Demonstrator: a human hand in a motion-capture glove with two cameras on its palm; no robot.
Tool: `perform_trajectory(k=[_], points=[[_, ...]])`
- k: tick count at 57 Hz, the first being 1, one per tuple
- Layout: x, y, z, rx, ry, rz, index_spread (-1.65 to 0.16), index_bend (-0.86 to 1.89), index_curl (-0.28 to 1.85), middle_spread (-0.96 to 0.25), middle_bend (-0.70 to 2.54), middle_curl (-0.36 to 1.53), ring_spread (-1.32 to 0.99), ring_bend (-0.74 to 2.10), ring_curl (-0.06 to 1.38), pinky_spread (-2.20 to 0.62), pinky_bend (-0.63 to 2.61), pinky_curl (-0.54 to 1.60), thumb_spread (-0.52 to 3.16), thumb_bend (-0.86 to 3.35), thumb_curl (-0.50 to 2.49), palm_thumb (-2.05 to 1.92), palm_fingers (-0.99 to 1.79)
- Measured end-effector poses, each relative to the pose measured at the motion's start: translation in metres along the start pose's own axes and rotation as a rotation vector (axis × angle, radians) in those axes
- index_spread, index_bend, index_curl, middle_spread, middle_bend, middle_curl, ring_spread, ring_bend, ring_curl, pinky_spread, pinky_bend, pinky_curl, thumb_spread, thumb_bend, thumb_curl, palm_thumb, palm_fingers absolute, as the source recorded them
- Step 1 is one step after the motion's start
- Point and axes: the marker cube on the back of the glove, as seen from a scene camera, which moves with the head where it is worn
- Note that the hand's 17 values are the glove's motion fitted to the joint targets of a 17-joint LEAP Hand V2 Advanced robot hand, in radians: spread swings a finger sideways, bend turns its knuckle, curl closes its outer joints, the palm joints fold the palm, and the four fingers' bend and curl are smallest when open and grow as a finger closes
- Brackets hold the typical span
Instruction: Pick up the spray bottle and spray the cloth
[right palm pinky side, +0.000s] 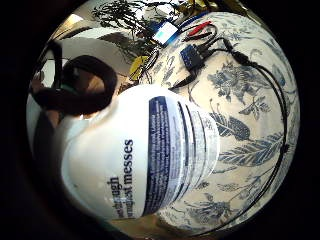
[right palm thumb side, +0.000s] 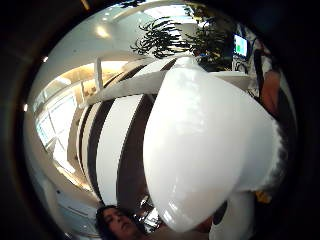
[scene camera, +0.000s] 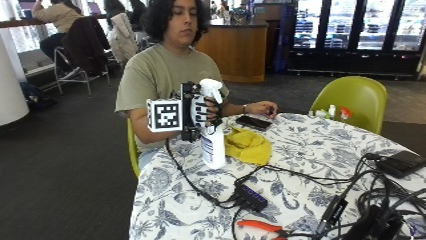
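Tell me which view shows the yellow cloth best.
The outside view: the yellow cloth lies crumpled on the table beside the spray bottle that the right hand grips. Neither palm view clearly shows it.

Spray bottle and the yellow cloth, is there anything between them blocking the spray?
Nothing visible does. The gloved right hand holds the spray bottle upright at the table's near edge, and the yellow cloth lies right beside it on the tablecloth, with no object between.

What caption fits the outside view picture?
Gloved right hand grips a white spray bottle upright beside the yellow cloth on a floral-clothed table.
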Motion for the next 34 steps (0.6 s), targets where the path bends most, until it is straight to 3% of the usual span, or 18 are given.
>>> perform_trajectory(k=[8, 16, 26, 34], points=[[-0.023, 0.009, -0.016, -0.097, 0.018, -0.052, -0.26, 0.27, 0.38, -0.15, 0.52, 0.50, -0.17, 0.63, 0.44, -0.15, 0.34, 0.39, 0.65, -0.02, 0.57, 1.02, 1.40], [-0.067, 0.019, -0.030, -0.378, 0.185, -0.040, -0.26, 0.32, 0.44, -0.18, 0.60, 0.54, -0.18, 0.68, 0.47, -0.19, 0.38, 0.42, 0.57, -0.02, 0.62, 1.02, 1.39], [-0.112, 0.024, -0.035, -0.700, 0.455, 0.074, -0.25, 0.33, 0.50, -0.19, 0.64, 0.56, -0.19, 0.72, 0.49, -0.21, 0.42, 0.44, 0.53, -0.02, 0.67, 1.02, 1.36], [-0.116, 0.016, -0.024, -0.846, 0.701, 0.173, -0.25, 0.33, 0.52, -0.19, 0.65, 0.57, -0.19, 0.73, 0.49, -0.21, 0.45, 0.45, 0.53, -0.02, 0.71, 1.03, 1.35]])
